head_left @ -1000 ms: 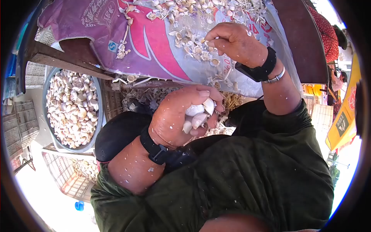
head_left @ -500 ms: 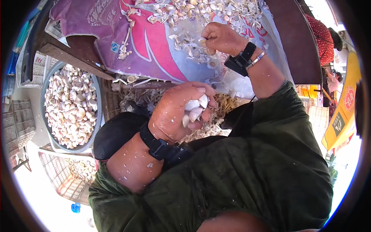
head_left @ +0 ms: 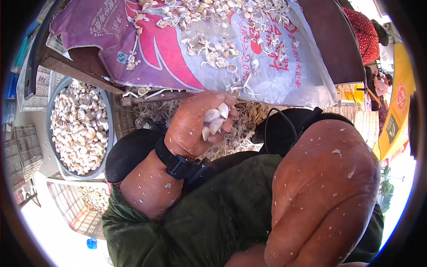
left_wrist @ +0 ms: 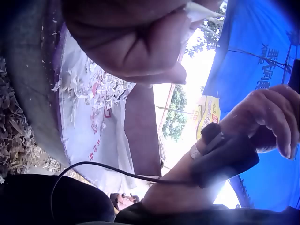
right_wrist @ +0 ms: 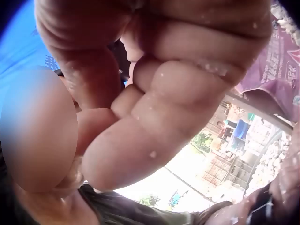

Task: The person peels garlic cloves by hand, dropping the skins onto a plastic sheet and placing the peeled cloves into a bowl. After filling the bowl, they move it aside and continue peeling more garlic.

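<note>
Several whitish garlic cloves (head_left: 215, 119) lie in my left hand (head_left: 192, 122), whose fingers curl round them above my lap. The left wrist view shows that palm (left_wrist: 136, 42) from below, with a pale bit of garlic (left_wrist: 200, 11) at its edge. My right hand (head_left: 322, 191) is raised close to the head camera, its back toward me and dotted with skin flakes. In the right wrist view its fingers (right_wrist: 154, 117) bend loosely near a blurred face, and no clove shows in them. The left wrist view has them hanging loosely bent.
A printed plastic sheet (head_left: 213, 78) covers the table before me, scattered with cloves and peel (head_left: 218, 53). At left stands a grey tub (head_left: 110, 122) full of garlic cloves, with a plastic crate (head_left: 66, 200) below it. Dry peel (head_left: 249, 118) heaps under the table edge.
My right hand has left the peel on the sheet, where it pinched a small tan piece, and come up close to the head camera. My left hand still holds its cloves.
</note>
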Demonstrator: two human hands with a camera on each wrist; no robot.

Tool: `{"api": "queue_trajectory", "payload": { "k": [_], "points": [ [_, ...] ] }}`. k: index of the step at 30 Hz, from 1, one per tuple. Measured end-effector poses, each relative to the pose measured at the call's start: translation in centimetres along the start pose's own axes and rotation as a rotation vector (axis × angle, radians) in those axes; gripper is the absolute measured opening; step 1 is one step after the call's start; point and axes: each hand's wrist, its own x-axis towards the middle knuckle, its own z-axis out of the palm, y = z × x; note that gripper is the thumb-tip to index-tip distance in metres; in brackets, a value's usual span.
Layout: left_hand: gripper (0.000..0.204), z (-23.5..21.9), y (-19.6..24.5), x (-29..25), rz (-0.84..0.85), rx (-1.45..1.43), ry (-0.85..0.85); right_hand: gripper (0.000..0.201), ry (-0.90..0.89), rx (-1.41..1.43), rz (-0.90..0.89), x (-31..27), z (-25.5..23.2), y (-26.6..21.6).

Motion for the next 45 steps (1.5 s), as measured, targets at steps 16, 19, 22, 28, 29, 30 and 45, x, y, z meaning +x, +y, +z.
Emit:
{"api": "queue_trajectory", "payload": {
  "k": [16, 19, 22, 28, 29, 30, 45],
  "points": [
    [0.039, 0.9, 0.2, -0.2, -0.050, 0.040, -0.046, 0.010, -0.200, 0.162, -0.572, 1.1, 1.5, 1.8],
    [0.041, 0.9, 0.4, -0.3, -0.116, -0.033, -0.117, 0.021, -0.283, -0.086, -0.294, 1.3, -1.7, 0.7],
    [0.043, 1.1, 0.7, -0.6, -0.123, -0.179, -0.181, 0.011, -0.004, -0.646, 0.182, 0.8, -5.0, -0.3],
    [0.046, 0.8, 1.0, 0.0, -0.126, -0.112, -0.181, 0.006, 0.422, -0.819, 0.296, 0.6, -14.1, 9.5],
    [0.046, 0.9, 1.2, -0.1, -0.126, -0.110, -0.171, 0.006, 0.375, -1.061, 0.214, 0.8, -15.2, 10.9],
    [0.046, 0.9, 1.1, -0.1, -0.123, -0.111, -0.169, 0.006, 0.322, -1.300, 0.126, 1.1, -16.0, 12.0],
    [0.045, -0.1, 0.0, 0.6, -0.048, -0.160, 0.079, 0.013, 0.325, -0.570, 0.334, 0.3, -7.0, 5.3]
  ]
}}
